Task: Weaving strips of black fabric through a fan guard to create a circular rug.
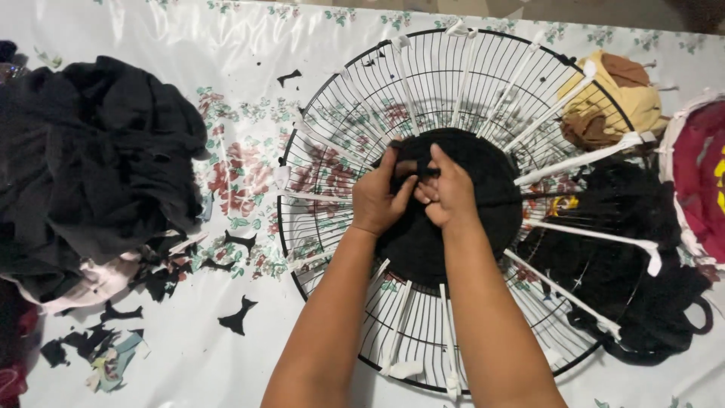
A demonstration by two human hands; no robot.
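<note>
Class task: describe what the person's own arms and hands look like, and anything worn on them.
Both forearms are bare, with no sleeves in view. The left hand and right hand wear no gloves; no watch, bracelet or ring shows.

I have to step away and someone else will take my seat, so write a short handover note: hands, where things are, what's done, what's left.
Left hand and right hand: both pinch black fabric at the top of the black woven disc in the middle of the round wire fan guard.
White strips run out to the rim like spokes.
Done: the centre is woven.
Left: the outer ring is bare.
Black cloth pile lies at left, scraps beside it.
</note>
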